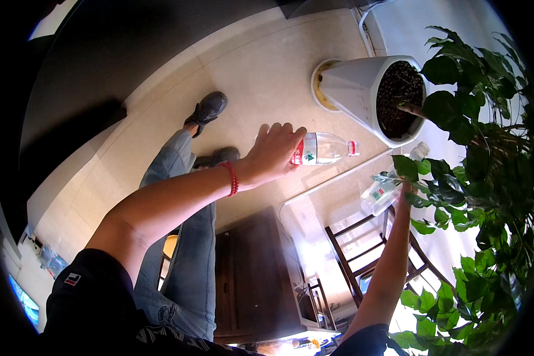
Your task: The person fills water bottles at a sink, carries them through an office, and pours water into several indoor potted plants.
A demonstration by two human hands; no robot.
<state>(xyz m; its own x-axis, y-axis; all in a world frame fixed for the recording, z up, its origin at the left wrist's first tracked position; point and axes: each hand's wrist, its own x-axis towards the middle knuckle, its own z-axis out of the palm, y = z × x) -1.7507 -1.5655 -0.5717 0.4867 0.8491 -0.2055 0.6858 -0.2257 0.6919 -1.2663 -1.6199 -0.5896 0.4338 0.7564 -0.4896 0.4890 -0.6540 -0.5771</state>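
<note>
My left hand (pixel 276 149) is wrapped round the base end of a clear plastic bottle (pixel 331 148) with a red and white label. This bottle lies sideways in the air, its red-ringed neck pointing right. My right hand (pixel 406 188), partly covered by leaves, grips a second clear bottle (pixel 378 197) with a greenish label. That one is tilted, its neck up and to the right, close to the plant (pixel 451 107). Its middle and most of my right fingers are hidden. A red bead bracelet is on my left wrist.
A tall white pot (pixel 356 89) with dark soil stands on a round saucer (pixel 321 83) on the tiled floor. Dense foliage fills the right side. A dark wooden cabinet (pixel 255 273) and a wooden chair (pixel 362 249) are near my legs. Dark furniture (pixel 101 59) runs along the upper left.
</note>
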